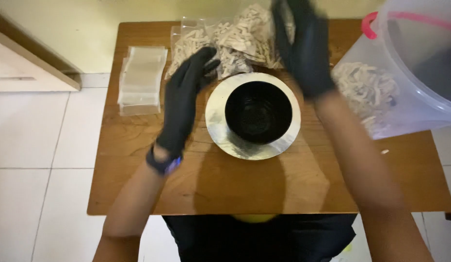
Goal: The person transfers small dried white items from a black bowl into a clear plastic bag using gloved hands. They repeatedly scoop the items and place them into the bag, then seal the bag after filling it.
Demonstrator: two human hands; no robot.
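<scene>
Left hand [183, 99] in black glove hovered over table [138, 160], fingers [206, 60] loosely spread, tips just beside filled clear bags [235, 41] of pale strips. Right hand [303, 48] gloved, raised above bags, blurred; fingers extended together, holding nothing visible. Black bowl [258, 112] sat on round silver plate [220, 131] between hands. Stack of empty clear bags [140, 80] at left. Clear bucket [405, 92] with strips at right.

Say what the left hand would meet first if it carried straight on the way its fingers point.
Most likely the filled clear bags of pale strips at the table's far edge: the gloved left hand points up and right toward them, fingers almost there. Its height above them is unclear.
</scene>
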